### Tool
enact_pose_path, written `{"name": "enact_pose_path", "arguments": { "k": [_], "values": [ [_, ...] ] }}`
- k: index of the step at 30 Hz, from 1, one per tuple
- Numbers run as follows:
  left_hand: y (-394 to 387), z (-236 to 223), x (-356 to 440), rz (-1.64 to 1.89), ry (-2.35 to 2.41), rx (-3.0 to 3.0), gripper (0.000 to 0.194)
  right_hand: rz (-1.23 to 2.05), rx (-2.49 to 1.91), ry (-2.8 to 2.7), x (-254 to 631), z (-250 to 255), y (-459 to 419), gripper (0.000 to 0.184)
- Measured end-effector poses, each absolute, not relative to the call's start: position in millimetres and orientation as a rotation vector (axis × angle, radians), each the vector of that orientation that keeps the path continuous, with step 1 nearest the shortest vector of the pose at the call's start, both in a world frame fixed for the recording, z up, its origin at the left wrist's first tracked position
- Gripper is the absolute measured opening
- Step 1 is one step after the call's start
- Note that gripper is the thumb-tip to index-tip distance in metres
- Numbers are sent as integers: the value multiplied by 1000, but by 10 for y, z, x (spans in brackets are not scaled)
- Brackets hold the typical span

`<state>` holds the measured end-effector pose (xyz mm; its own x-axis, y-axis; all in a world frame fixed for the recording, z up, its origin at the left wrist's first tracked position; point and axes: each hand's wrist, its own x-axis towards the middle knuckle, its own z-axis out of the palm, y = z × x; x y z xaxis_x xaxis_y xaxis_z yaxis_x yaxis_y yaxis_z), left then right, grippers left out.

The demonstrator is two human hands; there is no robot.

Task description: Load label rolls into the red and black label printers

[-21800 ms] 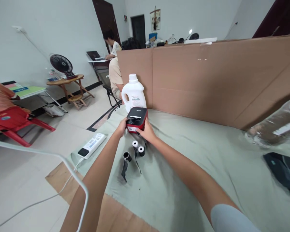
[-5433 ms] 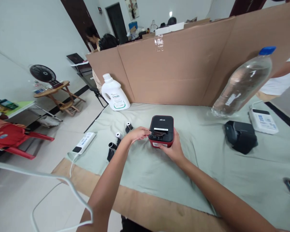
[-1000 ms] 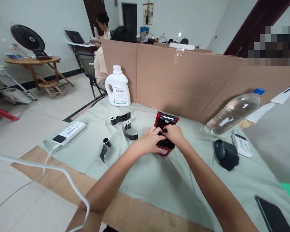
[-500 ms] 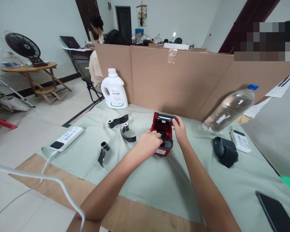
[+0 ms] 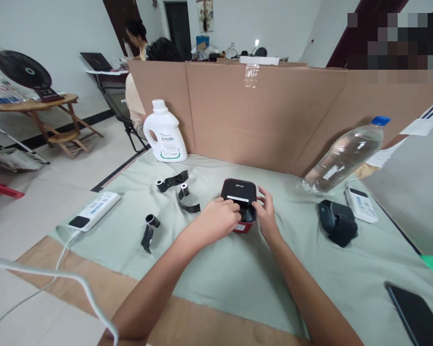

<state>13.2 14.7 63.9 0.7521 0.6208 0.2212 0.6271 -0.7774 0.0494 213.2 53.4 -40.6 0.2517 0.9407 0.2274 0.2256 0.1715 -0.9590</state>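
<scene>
A small red and black portable printer [image 5: 240, 187] stands on the pale green cloth, its black lid swung down over most of the body. A dark gap shows at its front. My left hand [image 5: 222, 218] lies at the printer's front left, fingers curled together over the lid's edge; the fingertips are partly hidden. On the right side, my right hand [image 5: 267, 214] grips the lid's edge with bent thumb and fingers. Left of the printer lie small paper rolls with dark unrolled strips: one roll [image 5: 173, 181] at the back, another [image 5: 184, 194] beside it, and a third [image 5: 150, 228] nearer me.
A white jug [image 5: 166, 137] stands before a cardboard screen [image 5: 252, 120]. A large clear bottle [image 5: 346, 156] leans at right. A black device [image 5: 336, 223], a white power bank [image 5: 361, 204] and a phone [image 5: 416, 312] lie on the right. A white cabled power bank [image 5: 95, 211] lies left.
The printer's lid has swung down from standing open. My right hand has moved down slightly with it, while my left hand stays at the front left. The camera view has shifted a little.
</scene>
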Motion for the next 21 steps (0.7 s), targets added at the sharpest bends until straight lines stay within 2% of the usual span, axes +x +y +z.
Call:
{"name": "enact_pose_path", "arguments": {
  "k": [3, 7, 12, 16, 21],
  "values": [
    [233, 604, 80, -504, -1369, -2918, 24, 895, -1292, -1155, 2092, -514, 494, 67],
    [511, 364, -25, -844, -2173, -2683, 30, 976, -1225, -1128, 2061, -544, 494, 65],
    [692, 98, -54, -1303, -2760, -2840, 31, 983, -1225, -1206, 2092, -510, 489, 65],
    [674, 68, -11, -1526, -2886, -2786, 32, 964, -1215, -1260, 2095, -568, 479, 65],
    [772, 79, -113, -1525, -2690, -2797, 35, 928, -1080, -1064, 2020, -785, 448, 55]
  ]
}}
